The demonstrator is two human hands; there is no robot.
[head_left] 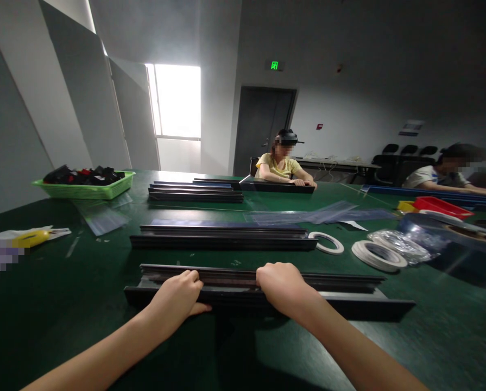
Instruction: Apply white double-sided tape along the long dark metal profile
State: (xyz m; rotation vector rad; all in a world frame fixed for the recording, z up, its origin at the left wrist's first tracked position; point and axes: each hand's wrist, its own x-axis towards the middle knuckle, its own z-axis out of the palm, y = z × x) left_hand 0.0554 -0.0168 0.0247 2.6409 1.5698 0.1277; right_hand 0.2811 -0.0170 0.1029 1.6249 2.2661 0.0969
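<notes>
Both left hand (176, 296), at seven o'clock, and right hand (285, 285), at five, curl fingers snugly over the nearest black channel (365, 309), spaced apart, likely to steady it.

A green exit sign (274, 65) (running figure) marks the wall (328, 100).

Your green table (458, 331) bears, at twelve o'clock, a near dark channel (230, 297), a second dark channel (226, 242) beyond it and a dark stack (196, 194) farther off, a green basket (86, 190) between ten and eleven, clear strips (320, 215) at one and white tape rolls (360, 254) at two.
</notes>
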